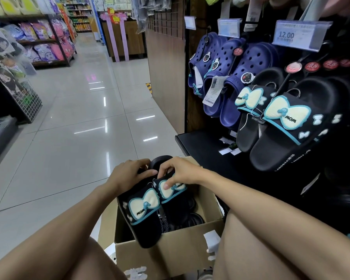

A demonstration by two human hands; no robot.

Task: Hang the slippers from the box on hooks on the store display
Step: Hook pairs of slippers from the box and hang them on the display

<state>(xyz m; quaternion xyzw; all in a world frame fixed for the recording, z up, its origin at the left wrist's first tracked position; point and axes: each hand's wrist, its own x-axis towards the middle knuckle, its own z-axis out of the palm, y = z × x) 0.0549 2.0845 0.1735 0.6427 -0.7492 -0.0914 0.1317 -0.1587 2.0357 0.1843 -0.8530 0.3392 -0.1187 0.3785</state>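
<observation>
You are in a shop: above and right of your fingers (166, 185), slippers (285, 120) and blue clogs (230, 77) hang under a 12.00 price tag (299, 35); far beyond your fingers a glossy tiled aisle (93, 93) runs between stocked shelves (42, 41)

Our box (166, 253) between our knees, slipper pair (150, 207) in it under both hands, hung slippers (281, 122) on the display (200, 144) to our right, clogs (230, 77) left of them
</observation>
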